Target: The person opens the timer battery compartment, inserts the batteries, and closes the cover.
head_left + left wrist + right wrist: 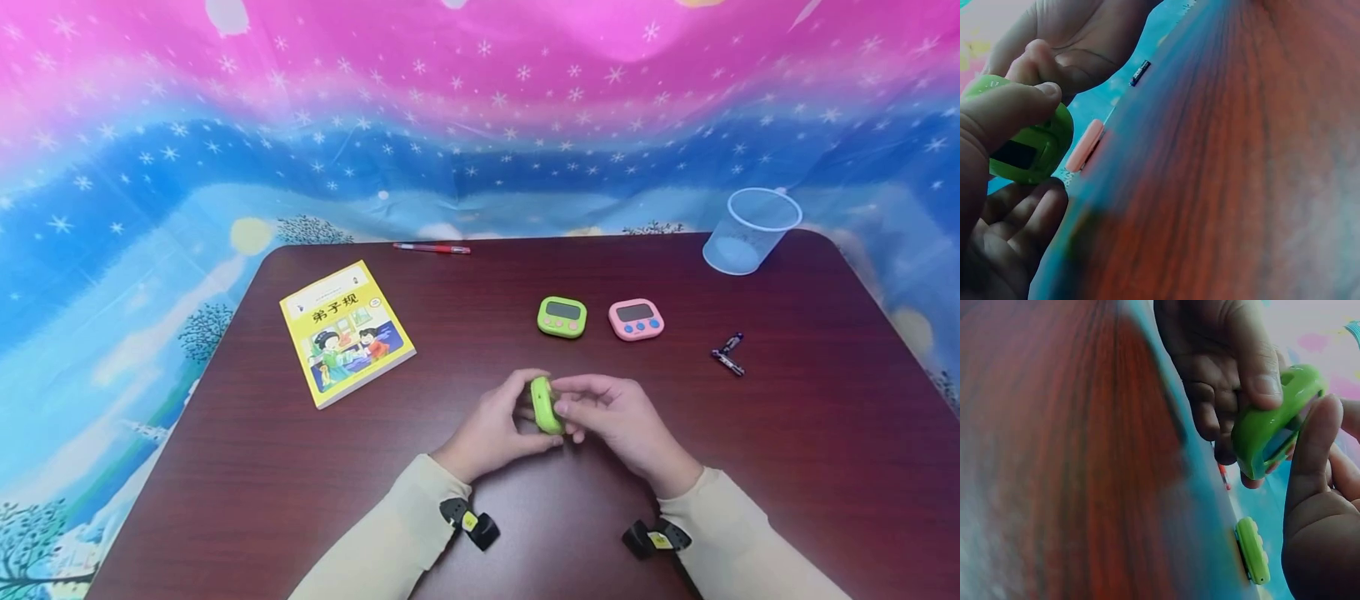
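A green digital timer (547, 406) is held on edge above the table between both hands. My left hand (495, 425) grips its sides, thumb on one edge and fingers on the other. My right hand (622, 421) has its thumb and index finger at the timer's right face; whether a small part is between them is hidden. In the left wrist view, a dark rectangle shows on the green timer (1038, 150). In the right wrist view, the left thumb presses on the timer's rim (1260, 437), and the right thumb touches its other side.
Beyond the hands lie another green timer (562, 317) and a pink timer (636, 320). Two small batteries (728, 355) are to the right. A clear plastic bin (750, 233) stands at the back right, a red pen (432, 248) at the back edge, a yellow book (348, 333) at left.
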`<state>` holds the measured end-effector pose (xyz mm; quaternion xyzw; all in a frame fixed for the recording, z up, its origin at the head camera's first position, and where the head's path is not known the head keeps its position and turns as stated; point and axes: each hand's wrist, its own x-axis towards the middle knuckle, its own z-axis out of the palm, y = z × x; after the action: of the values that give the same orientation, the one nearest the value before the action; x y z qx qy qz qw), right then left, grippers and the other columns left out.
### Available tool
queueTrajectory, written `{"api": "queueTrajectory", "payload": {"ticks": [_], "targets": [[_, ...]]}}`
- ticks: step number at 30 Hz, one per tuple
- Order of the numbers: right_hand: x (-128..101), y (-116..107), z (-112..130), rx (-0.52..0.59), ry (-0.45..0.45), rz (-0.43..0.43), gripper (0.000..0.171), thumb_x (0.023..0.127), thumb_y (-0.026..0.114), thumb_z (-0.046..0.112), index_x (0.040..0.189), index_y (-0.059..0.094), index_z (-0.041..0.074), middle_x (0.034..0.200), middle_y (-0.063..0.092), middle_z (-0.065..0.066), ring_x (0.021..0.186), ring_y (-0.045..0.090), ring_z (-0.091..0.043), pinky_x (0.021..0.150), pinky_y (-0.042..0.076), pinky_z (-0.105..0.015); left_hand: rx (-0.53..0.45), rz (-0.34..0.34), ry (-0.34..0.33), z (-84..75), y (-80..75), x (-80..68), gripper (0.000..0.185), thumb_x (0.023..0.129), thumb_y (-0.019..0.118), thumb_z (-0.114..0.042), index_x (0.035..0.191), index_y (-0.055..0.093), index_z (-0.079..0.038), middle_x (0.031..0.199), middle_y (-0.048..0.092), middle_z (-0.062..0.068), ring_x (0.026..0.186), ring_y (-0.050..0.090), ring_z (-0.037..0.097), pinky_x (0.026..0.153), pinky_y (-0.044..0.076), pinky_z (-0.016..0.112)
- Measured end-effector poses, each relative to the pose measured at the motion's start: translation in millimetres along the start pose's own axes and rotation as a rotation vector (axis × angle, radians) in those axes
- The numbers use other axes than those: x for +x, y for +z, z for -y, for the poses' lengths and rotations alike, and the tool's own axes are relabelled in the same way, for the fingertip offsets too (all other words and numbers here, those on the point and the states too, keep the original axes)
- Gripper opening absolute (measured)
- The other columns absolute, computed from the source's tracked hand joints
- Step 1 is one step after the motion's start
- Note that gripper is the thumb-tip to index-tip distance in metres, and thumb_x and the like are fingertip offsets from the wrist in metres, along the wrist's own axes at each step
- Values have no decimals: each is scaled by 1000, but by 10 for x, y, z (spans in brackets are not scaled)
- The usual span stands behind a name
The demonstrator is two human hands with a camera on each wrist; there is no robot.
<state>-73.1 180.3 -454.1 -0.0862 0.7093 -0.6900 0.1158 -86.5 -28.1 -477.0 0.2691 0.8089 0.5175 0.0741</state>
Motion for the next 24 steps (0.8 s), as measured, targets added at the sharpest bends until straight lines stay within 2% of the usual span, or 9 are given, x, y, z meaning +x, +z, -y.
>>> {"api": "queueTrajectory", "payload": {"ticks": [3,7,10,13,15,18,24], "targets": [[6,-11,-5,-33,2,-34,29,90,73,4,116,68,-8,81,68,-12,57,60,-12,52,57,-29,-14,-9,-14,10,7,-9,75,76,89,-17,139,47,-14,121,65,-1,103,65,5,94,53,25],[26,-42,-30,-34,0,-92,26,90,72,2,114,68,-7,81,67,-17,58,58,-13,52,55,-27,-72,-19,-36,17,10,-12,76,76,89,-16,139,46,-17,127,62,-7,110,60,7,100,49,28],[47,-61,-52,-35,-9,-128,24,92,70,2,113,67,-9,84,68,-11,62,60,-13,56,56,-26,-133,-20,-45,13,6,-6,76,76,89,-14,138,47,-18,132,60,-10,116,58,8,104,46,29],[62,-71,-63,-27,-9,-147,25,94,68,3,115,65,-11,87,70,-4,69,62,-13,62,57,-27,-175,-28,-26,4,1,2,75,75,90,-13,137,47,-17,137,60,-10,124,55,8,109,42,30],[64,-73,-59,-3,6,-133,28,95,66,4,117,62,-12,92,71,-3,75,65,-13,67,59,-28,-208,-32,-23,-60,-19,1,75,75,90,-8,137,47,-12,140,60,-3,128,53,9,111,40,30],[58,-69,-57,59,29,-76,32,97,63,4,122,57,-15,97,70,-5,80,66,-13,69,61,-29,-273,-43,-9,-59,-19,5,76,73,89,-3,137,47,-10,141,60,1,129,54,11,112,39,30],[45,-47,-81,190,79,56,38,96,64,2,128,49,-12,101,69,-10,78,67,-15,66,62,-30,-331,-73,-26,26,2,11,80,73,89,-2,139,47,-18,134,60,-1,118,60,14,102,49,30]]}}
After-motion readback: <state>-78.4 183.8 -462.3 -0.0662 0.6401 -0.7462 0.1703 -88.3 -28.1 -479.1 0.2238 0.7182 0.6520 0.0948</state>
